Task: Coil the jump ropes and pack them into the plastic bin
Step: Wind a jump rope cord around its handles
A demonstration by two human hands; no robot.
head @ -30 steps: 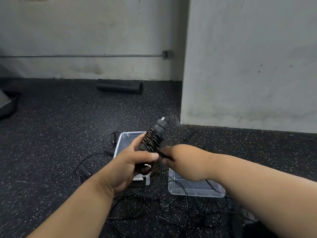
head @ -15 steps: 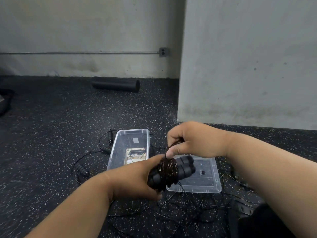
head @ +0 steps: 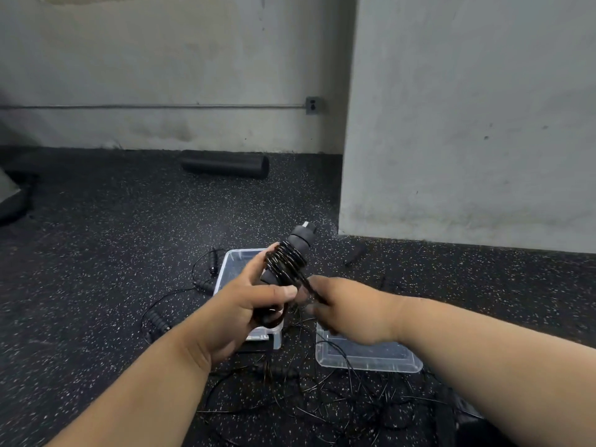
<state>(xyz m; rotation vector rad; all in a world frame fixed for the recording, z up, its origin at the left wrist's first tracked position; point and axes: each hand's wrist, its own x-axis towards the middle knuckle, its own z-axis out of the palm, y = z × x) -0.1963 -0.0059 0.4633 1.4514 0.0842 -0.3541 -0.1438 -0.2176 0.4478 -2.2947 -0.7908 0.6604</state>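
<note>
I see my left hand (head: 245, 304) gripping the rope-wrapped handles (head: 287, 262); my right hand (head: 348, 308) pinches the cord above the clear bin (head: 232, 262), contents unclear.

Both bare forearms reach in from 7 and 4 o'clock and meet mid-frame. The left hand (head: 245, 304) curls its fingers (head: 277, 290) and thumb round a handle bundle (head: 287, 262). The right hand (head: 348, 309), knuckles up, pinches the cord (head: 306, 285) at its 10 o'clock.

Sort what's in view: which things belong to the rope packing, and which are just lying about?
Job: jump rope handles gripped by left hand; cord pinched by right hand; plastic bin; lid; loose ropes.
Lying about: foam roller; wall outlet.
</note>
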